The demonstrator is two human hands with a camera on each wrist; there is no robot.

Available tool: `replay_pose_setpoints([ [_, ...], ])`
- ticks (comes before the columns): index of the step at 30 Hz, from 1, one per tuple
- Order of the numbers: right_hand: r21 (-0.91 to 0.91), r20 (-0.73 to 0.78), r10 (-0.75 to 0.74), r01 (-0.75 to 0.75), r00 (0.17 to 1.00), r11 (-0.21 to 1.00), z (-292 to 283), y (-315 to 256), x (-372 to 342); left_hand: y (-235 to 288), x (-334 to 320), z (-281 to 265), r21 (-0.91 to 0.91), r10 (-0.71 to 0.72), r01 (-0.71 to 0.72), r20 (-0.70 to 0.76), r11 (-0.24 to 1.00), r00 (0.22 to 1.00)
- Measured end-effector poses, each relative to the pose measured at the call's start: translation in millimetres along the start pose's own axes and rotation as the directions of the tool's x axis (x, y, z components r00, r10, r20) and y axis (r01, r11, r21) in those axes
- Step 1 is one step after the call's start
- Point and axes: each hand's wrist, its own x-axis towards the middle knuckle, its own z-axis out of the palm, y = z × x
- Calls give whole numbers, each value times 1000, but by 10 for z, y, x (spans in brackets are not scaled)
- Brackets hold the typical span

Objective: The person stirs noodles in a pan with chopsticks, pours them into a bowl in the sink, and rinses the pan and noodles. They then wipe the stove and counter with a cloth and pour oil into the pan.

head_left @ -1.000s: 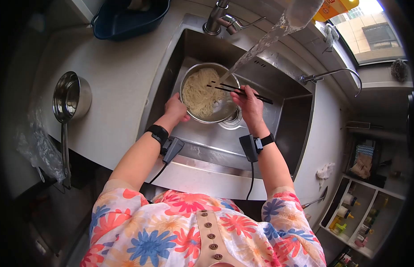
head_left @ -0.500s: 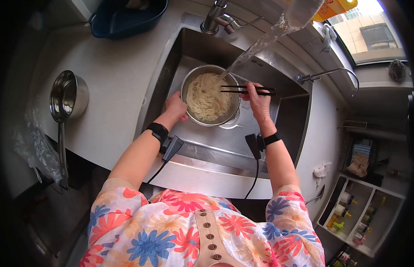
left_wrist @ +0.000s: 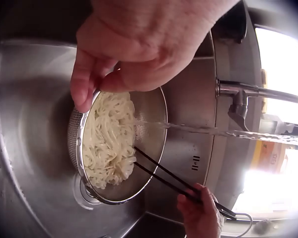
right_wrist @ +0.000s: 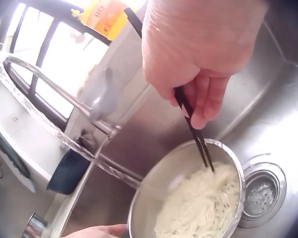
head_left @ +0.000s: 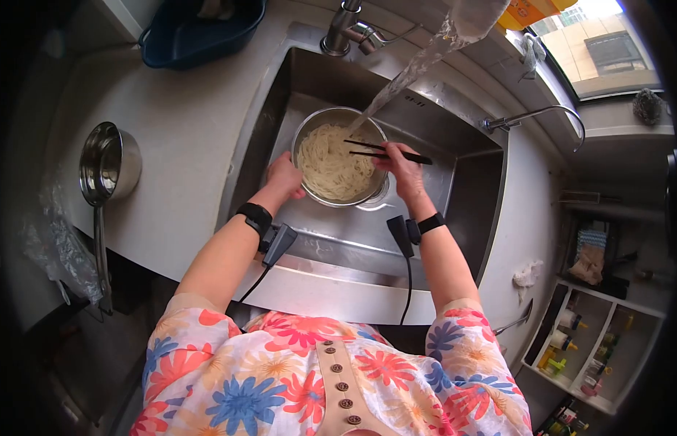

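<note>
A round metal mesh strainer (left_wrist: 75,134) full of pale noodles (head_left: 331,163) is held over the sink. My left hand (head_left: 284,176) grips its near-left rim between thumb and fingers. In my right hand (head_left: 402,173) I hold a pair of dark chopsticks (right_wrist: 196,133), their tips at the noodles near the strainer's right side. A stream of water (head_left: 407,80) falls into the strainer from above and hits the noodles by the far rim. Part of the drain (right_wrist: 260,193) shows beyond the strainer's edge in the right wrist view.
The steel sink (head_left: 455,207) surrounds the work, with a tap (head_left: 338,33) behind it and a thin curved spout (head_left: 542,110) at right. On the left counter stands a long-handled metal pot (head_left: 124,163). A dark blue basin (head_left: 197,43) sits at the back left.
My right hand went right with the chopsticks, then came back left, and their tips are over the noodles. The noodles have spread from the left side across the strainer. My left hand keeps its grip.
</note>
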Motion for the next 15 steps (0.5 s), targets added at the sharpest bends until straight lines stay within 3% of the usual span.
replay_pose_setpoints([
  [3,-35,124,53,-49,991,998,148,-90,-146,-17,-14,7,-41,-3,2,-29,999,1000],
  [5,-284,177,58,-5,983,959,-12,-309,-161,-18,1,-10,-55,-18,16,-25,998,1000],
  [6,-288,177,58,-5,982,958,-81,-435,-185,-19,5,-17,-67,-33,32,-24,997,999],
  [8,-394,2,22,-19,1000,919,-192,-650,-243,-13,1,-24,-66,-32,31,-17,997,999],
  [10,-437,-37,53,-64,998,897,-202,-649,-281,-14,7,-28,-65,-31,31,-11,997,999],
  [12,-300,-70,203,-215,977,929,-129,-451,-289,-10,27,-16,-68,-49,48,-5,996,999],
  [13,-176,-72,198,-208,978,962,-65,-331,-275,-2,34,-10,-68,-46,45,-6,997,999],
  [14,-174,-67,194,-203,979,964,-11,-247,-226,3,45,-16,-59,-50,50,4,997,999],
  [15,-12,-109,176,-178,978,984,46,-175,-189,-8,53,-26,-48,-59,59,14,997,998],
])
